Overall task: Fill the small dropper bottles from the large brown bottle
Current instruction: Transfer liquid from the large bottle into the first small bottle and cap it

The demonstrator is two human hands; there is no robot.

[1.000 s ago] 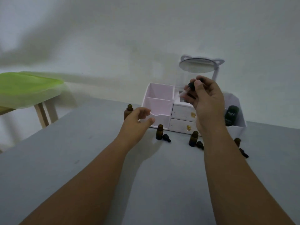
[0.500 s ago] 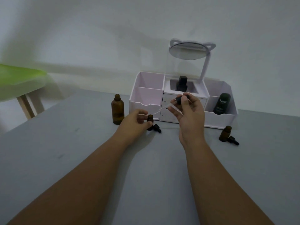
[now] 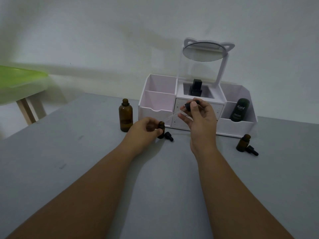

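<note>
Only 1 legible word: "Kahf", in pale letters on the front of the dark bottle (image 3: 240, 110). The bottle stands in the end compartment of the white organizer (image 3: 241, 125), to the right of the right hand (image 3: 201, 118) and a bit farther back. The word sits on the upper half of the bottle's front. Lower on the same front there's a 2nd, smaller line of pale print, too small & dim to read.
</note>
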